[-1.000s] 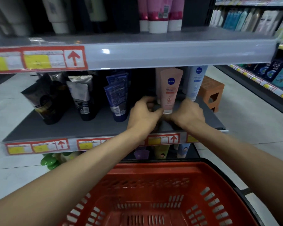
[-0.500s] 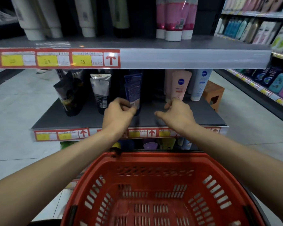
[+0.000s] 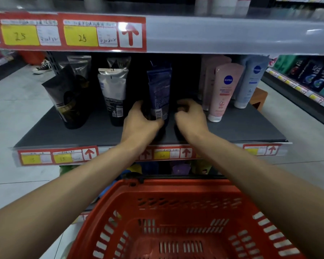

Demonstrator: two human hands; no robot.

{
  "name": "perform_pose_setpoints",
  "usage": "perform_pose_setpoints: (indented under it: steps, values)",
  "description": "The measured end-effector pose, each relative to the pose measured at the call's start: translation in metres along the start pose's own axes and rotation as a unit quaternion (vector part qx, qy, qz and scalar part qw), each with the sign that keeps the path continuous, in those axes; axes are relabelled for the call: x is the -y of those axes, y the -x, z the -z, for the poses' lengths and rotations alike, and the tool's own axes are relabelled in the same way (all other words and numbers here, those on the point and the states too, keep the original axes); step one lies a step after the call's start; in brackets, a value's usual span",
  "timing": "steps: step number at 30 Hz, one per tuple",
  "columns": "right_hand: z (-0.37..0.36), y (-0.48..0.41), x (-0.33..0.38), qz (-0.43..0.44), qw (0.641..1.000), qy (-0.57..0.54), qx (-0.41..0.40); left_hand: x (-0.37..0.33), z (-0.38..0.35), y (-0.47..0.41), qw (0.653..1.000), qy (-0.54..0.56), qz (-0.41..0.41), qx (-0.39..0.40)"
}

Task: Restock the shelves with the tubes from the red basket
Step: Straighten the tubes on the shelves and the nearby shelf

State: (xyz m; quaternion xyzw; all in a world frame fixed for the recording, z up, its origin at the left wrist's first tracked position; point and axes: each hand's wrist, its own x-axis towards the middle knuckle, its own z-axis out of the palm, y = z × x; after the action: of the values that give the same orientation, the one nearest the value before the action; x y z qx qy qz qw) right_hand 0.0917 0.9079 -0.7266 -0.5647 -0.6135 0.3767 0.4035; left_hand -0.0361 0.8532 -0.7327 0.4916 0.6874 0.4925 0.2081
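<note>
The red basket sits low in front of me, and its visible inside holds no tubes. On the grey middle shelf a dark blue tube stands cap down. My left hand grips it at the base. Just to its right my right hand hovers over the shelf, its fingers curled, with nothing visible in it. A pink tube stands upright further right, apart from both hands.
A silver-and-black tube and a leaning black tube stand left of the blue one. A pale blue tube is behind the pink one. The upper shelf edge overhangs closely. Another aisle shelf runs at right.
Both hands left the pink tube and moved left. The left hand took hold of the blue tube's base; the right hand's fingers curled beside it. The view came closer.
</note>
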Motion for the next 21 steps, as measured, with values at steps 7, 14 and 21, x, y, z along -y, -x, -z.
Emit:
perform_pose_setpoints:
  steps: [7,14,21]
  values:
    - [-0.016,-0.026,0.0,0.006,0.997,-0.059,-0.051,0.001,-0.008,-0.012,1.0,0.005,-0.023,-0.009]
    - [-0.011,0.004,-0.003,0.044,0.996,-0.08,-0.009,0.002,-0.008,-0.01,0.999,-0.038,-0.004,-0.001]
    - [-0.016,0.009,-0.003,0.057,0.998,-0.02,0.014,-0.001,-0.004,-0.002,0.999,-0.031,0.018,-0.004]
